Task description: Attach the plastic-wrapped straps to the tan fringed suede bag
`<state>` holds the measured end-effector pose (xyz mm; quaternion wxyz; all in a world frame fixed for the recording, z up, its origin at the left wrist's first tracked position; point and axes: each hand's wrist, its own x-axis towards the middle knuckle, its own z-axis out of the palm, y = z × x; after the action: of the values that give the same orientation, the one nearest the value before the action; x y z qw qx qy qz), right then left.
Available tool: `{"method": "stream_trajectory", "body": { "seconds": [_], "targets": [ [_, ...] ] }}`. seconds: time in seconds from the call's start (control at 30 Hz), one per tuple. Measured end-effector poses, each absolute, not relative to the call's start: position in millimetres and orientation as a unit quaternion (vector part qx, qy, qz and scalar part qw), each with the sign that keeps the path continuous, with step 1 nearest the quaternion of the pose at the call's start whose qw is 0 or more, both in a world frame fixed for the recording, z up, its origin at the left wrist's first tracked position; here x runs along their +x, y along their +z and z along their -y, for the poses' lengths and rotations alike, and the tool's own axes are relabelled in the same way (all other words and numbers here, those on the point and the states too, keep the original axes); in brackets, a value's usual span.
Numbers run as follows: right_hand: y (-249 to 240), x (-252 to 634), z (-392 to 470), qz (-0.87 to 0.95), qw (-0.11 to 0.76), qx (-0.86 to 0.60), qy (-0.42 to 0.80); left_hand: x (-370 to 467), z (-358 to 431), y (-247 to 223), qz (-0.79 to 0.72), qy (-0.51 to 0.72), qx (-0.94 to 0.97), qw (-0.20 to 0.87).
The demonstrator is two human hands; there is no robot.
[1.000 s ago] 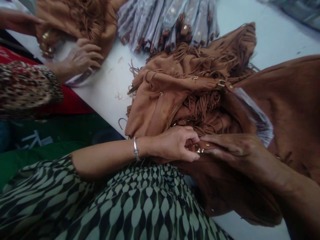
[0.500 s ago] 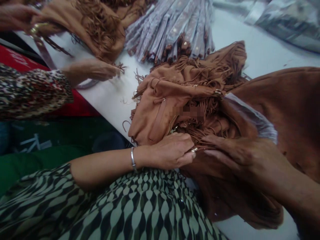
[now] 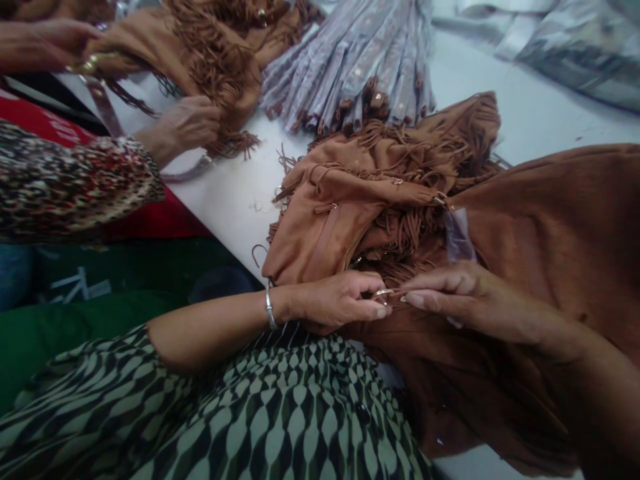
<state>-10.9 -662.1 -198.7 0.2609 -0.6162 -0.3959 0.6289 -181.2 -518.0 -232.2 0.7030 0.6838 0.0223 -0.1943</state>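
Observation:
My left hand, with a silver bangle at the wrist, pinches a small shiny metal piece between thumb and forefinger; its kind is too small to make out. Thin brown cords run from that metal to my right hand, whose thumb and fingers are pressed together on them. Both hands are over a brown fringed bag with a zip pull and a strap. A large smooth brown bag lies under and beyond my right forearm.
Plastic-wrapped straps lie bundled on the white table. At left, a co-worker's hand touches another fringed bag; the other hand is near its gold hardware. A clear plastic bag lies at back right.
My right hand has turned and now pinches the cords with its fingertips; the metal piece shows more clearly in my left hand. The co-worker's nearer hand has moved back against the fringe.

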Motion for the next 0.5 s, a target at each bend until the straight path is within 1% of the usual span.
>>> {"method": "stream_trajectory", "body": {
  "seconds": [0.07,0.13,0.27,0.33,0.43,0.5],
  "targets": [
    [-201,-12,667,0.367,0.261,-0.623,0.639,-180,517,-235,-0.024,-0.202,0.689,0.696],
    [-202,-10,668,0.337,0.266,-0.63,0.647,-179,516,-236,-0.045,-0.177,0.72,0.669],
    [-198,-2,659,0.285,0.274,-0.648,0.651,-193,522,-234,-0.165,-0.072,0.816,0.55],
    [-195,3,651,0.279,0.277,-0.653,0.647,-206,528,-235,-0.198,-0.077,0.844,0.493],
    [-187,12,637,0.334,0.251,-0.621,0.663,-223,531,-237,-0.174,-0.105,0.868,0.452],
    [-177,16,631,0.406,0.216,-0.581,0.671,-227,526,-237,-0.124,-0.105,0.866,0.472]
  ]
}}
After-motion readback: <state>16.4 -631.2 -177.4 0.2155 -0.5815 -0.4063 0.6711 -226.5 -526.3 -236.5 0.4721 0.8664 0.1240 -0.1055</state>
